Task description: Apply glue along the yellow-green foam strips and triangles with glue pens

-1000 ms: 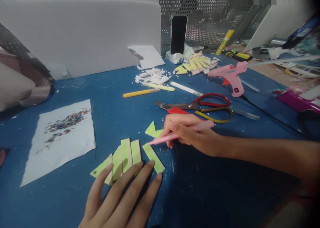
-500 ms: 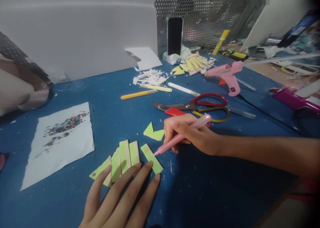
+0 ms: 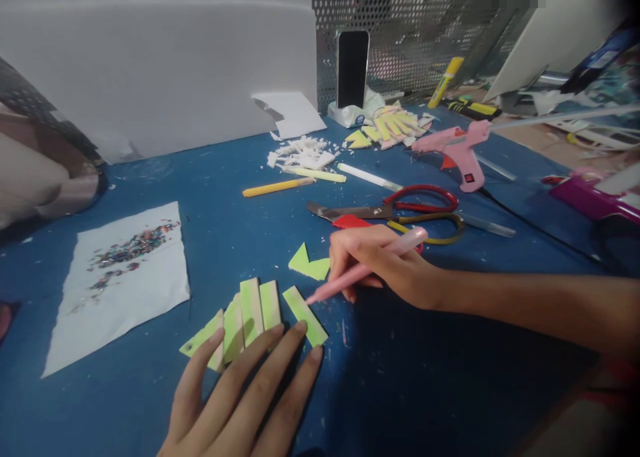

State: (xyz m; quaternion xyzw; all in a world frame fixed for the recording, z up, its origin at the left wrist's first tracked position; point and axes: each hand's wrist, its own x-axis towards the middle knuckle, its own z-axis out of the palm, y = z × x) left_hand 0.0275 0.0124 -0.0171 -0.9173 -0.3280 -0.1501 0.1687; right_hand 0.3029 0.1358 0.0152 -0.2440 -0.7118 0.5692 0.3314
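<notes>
My right hand [image 3: 385, 263] grips a pink marker pen [image 3: 345, 280], its tip at the upper right edge of a light green strip [image 3: 303, 310]. My left hand [image 3: 245, 393] lies with fingers spread, fingertips on that strip and on a fanned row of green strips [image 3: 251, 310] with pale edges. The row's left end is a pointed green piece [image 3: 200, 339] with a dark spot. Just beyond the pen lies a notched green scrap [image 3: 307, 265], partly behind my right hand.
Scissors [image 3: 355, 212] lie beyond my right hand, with a pink glue gun [image 3: 463, 151] farther right. White scraps [image 3: 303, 153], a yellow marker [image 3: 277, 187] and a propped phone [image 3: 353, 70] are farther back. Paper with colourful bits [image 3: 120, 283] lies at left.
The view has shifted very slightly. The pen tip has moved a little along the edge of the strip; my left hand stays in place on the strips.
</notes>
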